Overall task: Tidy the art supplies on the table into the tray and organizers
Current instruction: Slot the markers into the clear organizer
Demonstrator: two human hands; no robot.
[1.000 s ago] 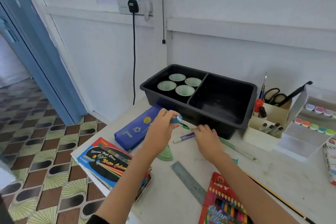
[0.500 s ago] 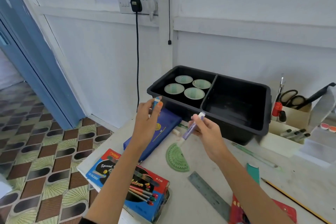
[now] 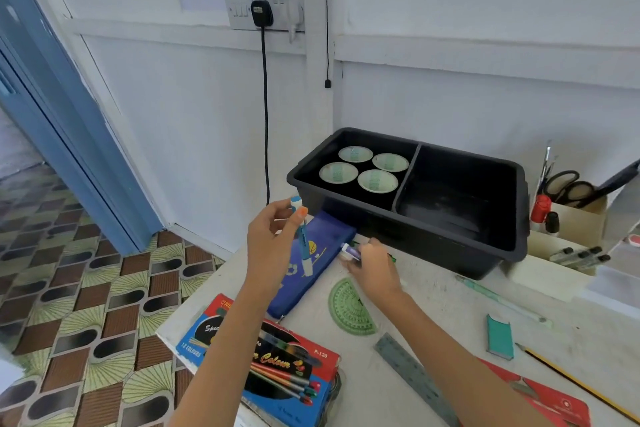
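Bright, even diffuse light, soft shadows only. Wide-angle bowing at the edges; door frame (image 3: 74,121) slants. Right hand (image 3: 372,265) slightly motion-blurred.

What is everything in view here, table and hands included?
tray: one, black, two compartments, back of the table
round pots: four, white-green, tray's left compartment
pencil case: one, blue, in front of tray
protractor: one, green, mid-table
ruler: one, grey, near edge
colour box: one, blue-red, left corner
green pen: one, pale, right of protractor
scissors: one pair, black-handled, in cardboard organizer, right
left hand: holds blue-white pen above pencil case
right hand: grips purple marker by tray front
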